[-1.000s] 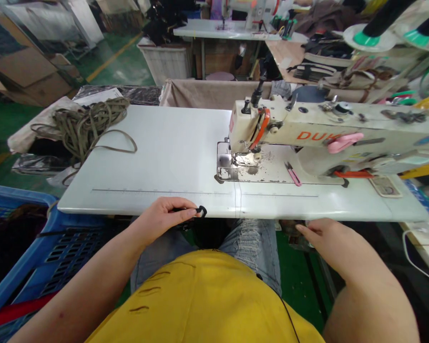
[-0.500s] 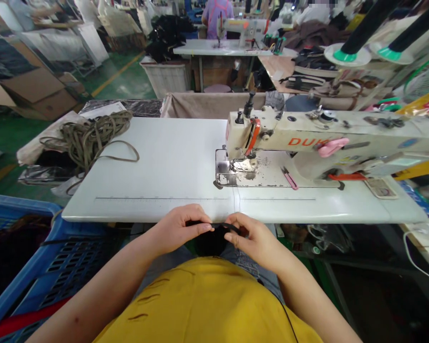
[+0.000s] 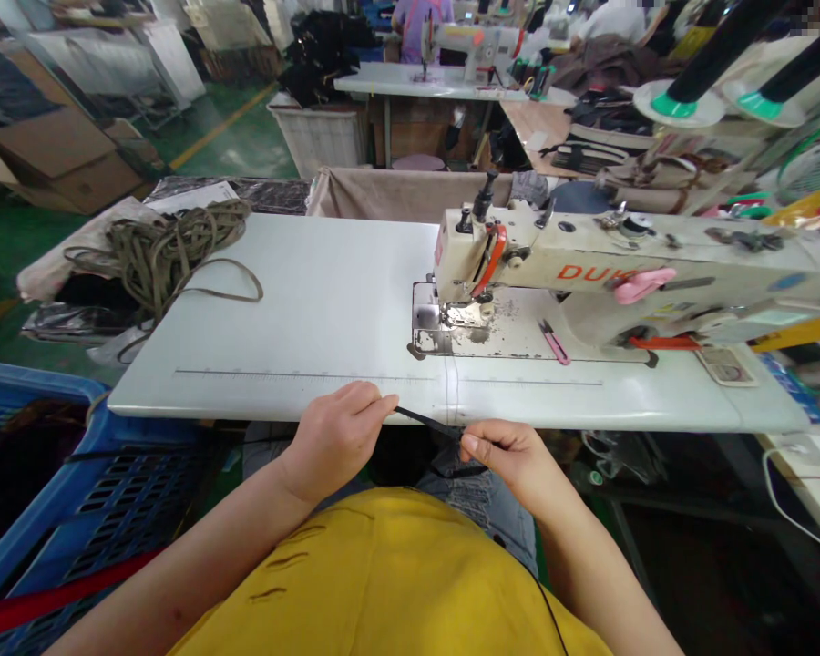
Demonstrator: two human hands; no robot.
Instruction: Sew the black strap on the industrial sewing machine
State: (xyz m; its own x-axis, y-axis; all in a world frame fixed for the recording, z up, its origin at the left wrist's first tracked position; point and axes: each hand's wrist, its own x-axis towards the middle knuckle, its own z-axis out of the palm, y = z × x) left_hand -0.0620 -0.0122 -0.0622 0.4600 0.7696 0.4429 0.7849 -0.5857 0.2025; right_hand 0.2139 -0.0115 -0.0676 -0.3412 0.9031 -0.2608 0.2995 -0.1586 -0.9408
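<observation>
As the black strap (image 3: 422, 419) runs straight between my hands by the front edge of the table (image 3: 301, 310), its long axis slants from my left hand (image 3: 342, 433), pinching it, down to my right hand (image 3: 509, 456), which also grips it; neither is nearer.

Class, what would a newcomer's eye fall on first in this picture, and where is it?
Probably the bright yellow top at bottom centre, with the left hand and right hand above it holding a black strap between them. Next, the cream sewing machine with orange lettering, on the right of the white table. Then the tangled olive webbing beside the table's left end, one loop lying on the tabletop.
</observation>
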